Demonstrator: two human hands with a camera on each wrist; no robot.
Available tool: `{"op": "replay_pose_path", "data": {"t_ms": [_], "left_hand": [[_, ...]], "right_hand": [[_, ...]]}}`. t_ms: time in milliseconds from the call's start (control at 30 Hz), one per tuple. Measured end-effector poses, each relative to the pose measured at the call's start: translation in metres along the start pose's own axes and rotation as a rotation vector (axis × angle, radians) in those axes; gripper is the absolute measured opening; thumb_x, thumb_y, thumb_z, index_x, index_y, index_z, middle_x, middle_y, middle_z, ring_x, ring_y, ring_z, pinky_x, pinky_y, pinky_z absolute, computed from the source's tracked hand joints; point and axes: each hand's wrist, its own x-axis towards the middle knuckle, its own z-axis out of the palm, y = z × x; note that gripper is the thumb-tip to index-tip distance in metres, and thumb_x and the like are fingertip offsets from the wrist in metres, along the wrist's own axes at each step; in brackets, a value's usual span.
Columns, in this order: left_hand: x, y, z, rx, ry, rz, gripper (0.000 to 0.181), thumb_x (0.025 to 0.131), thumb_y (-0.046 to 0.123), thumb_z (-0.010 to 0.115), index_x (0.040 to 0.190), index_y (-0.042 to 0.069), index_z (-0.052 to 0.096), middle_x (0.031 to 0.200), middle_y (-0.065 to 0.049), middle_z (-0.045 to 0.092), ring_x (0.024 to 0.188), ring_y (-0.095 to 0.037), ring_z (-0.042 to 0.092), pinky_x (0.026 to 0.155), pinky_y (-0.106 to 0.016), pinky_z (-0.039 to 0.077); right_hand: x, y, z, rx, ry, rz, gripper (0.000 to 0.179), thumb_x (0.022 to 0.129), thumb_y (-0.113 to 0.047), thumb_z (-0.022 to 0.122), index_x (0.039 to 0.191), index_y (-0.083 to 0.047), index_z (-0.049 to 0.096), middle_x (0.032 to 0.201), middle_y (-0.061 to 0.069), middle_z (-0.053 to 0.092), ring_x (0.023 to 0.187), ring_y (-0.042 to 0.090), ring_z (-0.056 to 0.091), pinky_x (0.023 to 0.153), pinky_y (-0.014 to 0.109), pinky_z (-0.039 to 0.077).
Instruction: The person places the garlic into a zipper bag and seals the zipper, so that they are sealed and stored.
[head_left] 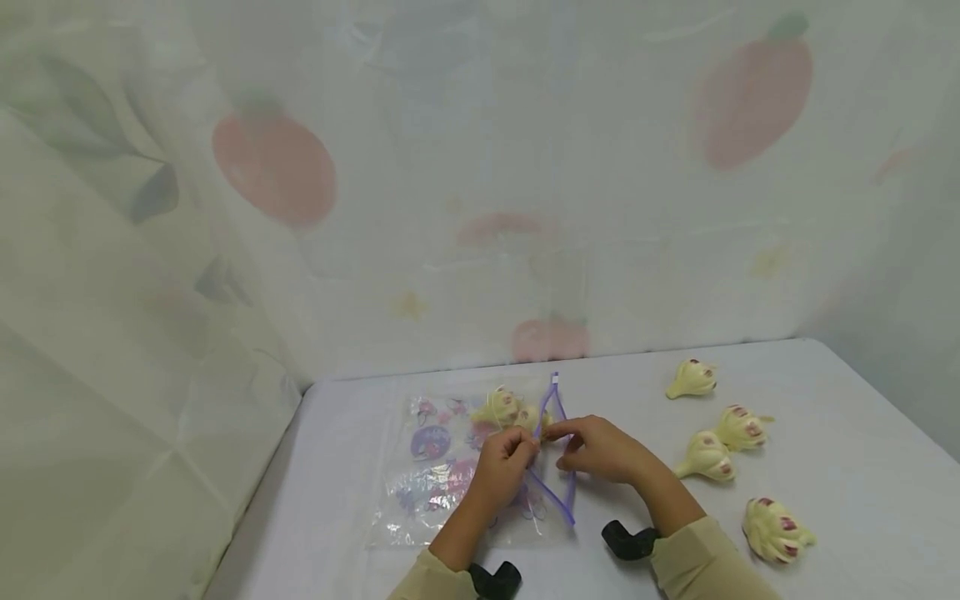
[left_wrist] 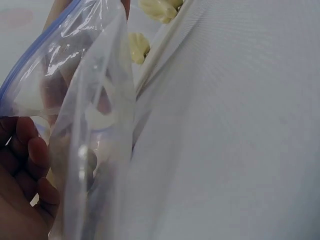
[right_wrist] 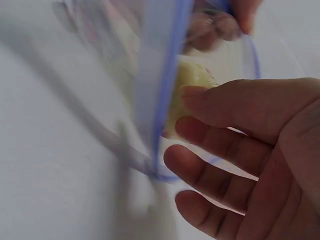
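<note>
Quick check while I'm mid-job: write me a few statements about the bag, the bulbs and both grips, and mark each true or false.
1. Four garlic-like bulbs lie on the table outside the bag. True.
2. The bag is empty. False: pale bulbs inside show through the clear plastic.
3. The left grip pinches the bag near its mouth. True.
4. The bag's mouth is pressed closed. False: its zip edges stand apart.
5. The right grip is at the bag's mouth. True.
6. In the head view, the four outside bulbs lie left of the bag. False: they lie to its right.
</note>
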Motion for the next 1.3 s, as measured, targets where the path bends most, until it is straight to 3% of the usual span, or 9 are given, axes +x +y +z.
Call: {"op": "replay_pose_path", "data": {"t_ms": [200,400,500,633,767,967,1067,1200,1300], "left_hand": [[0.0,-0.003,0.001,-0.003,0.002,-0.01,0.025,0.092,0.0,0.057,0.067,0.002,0.056,0.06,0.003,0.047,0.055,0.001,0.04,0.052,-0.016,0.034],[0.001,-0.006,0.002,0.01,0.014,0.003,0.026,0.091,-0.001,0.058,0.066,0.003,0.055,0.059,0.004,0.044,0.054,0.001,0.039,0.052,-0.016,0.033],[0.001,-0.006,0.002,0.012,0.017,0.006,0.026,0.091,-0.001,0.058,0.066,0.003,0.055,0.058,0.004,0.044,0.054,0.001,0.038,0.052,-0.016,0.033],[0.001,-0.007,0.003,0.012,0.018,0.002,0.027,0.091,-0.002,0.058,0.065,0.002,0.054,0.058,0.004,0.044,0.054,0.001,0.039,0.052,-0.016,0.033],[0.001,-0.007,0.004,0.014,0.014,-0.009,0.026,0.091,-0.001,0.058,0.065,0.002,0.054,0.059,0.005,0.044,0.055,0.001,0.039,0.053,-0.016,0.033],[0.002,-0.007,0.005,0.02,0.02,-0.011,0.025,0.091,-0.001,0.058,0.066,0.001,0.054,0.059,0.005,0.043,0.056,0.001,0.039,0.053,-0.016,0.033],[0.002,-0.007,0.004,0.022,0.018,-0.015,0.026,0.091,-0.001,0.058,0.065,0.0,0.054,0.059,0.004,0.043,0.055,0.001,0.038,0.052,-0.016,0.032],[0.003,-0.008,0.004,0.017,0.013,-0.011,0.026,0.091,-0.001,0.057,0.065,0.0,0.054,0.058,0.004,0.043,0.054,0.001,0.038,0.052,-0.016,0.032],[0.003,-0.008,0.005,0.014,0.017,-0.003,0.025,0.091,-0.001,0.057,0.066,0.0,0.054,0.058,0.005,0.043,0.054,0.001,0.038,0.051,-0.015,0.033]], "right_hand": [[-0.009,0.004,-0.022,-0.066,0.11,0.085,0.04,0.087,-0.02,0.073,0.124,-0.008,0.065,0.112,0.01,0.07,0.09,0.017,0.062,0.069,0.031,0.051],[-0.024,0.005,-0.049,-0.283,0.283,0.333,0.042,0.09,-0.03,0.068,0.127,-0.012,0.062,0.118,0.015,0.067,0.108,0.039,0.058,0.082,0.058,0.045],[-0.03,0.008,-0.056,-0.357,0.293,0.469,0.051,0.089,-0.04,0.066,0.133,-0.014,0.057,0.127,0.02,0.06,0.115,0.049,0.048,0.081,0.068,0.038],[-0.037,0.013,-0.063,-0.333,0.258,0.566,0.063,0.087,-0.048,0.067,0.137,-0.013,0.052,0.133,0.026,0.051,0.118,0.054,0.038,0.081,0.076,0.032],[-0.045,0.013,-0.072,-0.304,0.212,0.574,0.069,0.084,-0.049,0.07,0.138,-0.011,0.05,0.135,0.028,0.048,0.121,0.059,0.035,0.082,0.079,0.032],[-0.061,0.014,-0.092,-0.256,0.166,0.478,0.071,0.083,-0.043,0.074,0.136,-0.004,0.05,0.135,0.033,0.049,0.119,0.058,0.046,0.085,0.065,0.044],[-0.067,0.018,-0.099,-0.207,0.125,0.471,0.072,0.08,-0.04,0.078,0.135,-0.003,0.05,0.136,0.034,0.048,0.12,0.055,0.048,0.09,0.069,0.039],[-0.068,0.026,-0.099,-0.152,0.033,0.458,0.063,0.077,-0.026,0.082,0.129,-0.003,0.054,0.133,0.033,0.05,0.119,0.052,0.049,0.091,0.065,0.04],[-0.064,0.031,-0.091,-0.117,-0.023,0.431,0.055,0.072,-0.011,0.081,0.122,-0.004,0.059,0.128,0.03,0.055,0.115,0.044,0.053,0.087,0.051,0.047]]}}
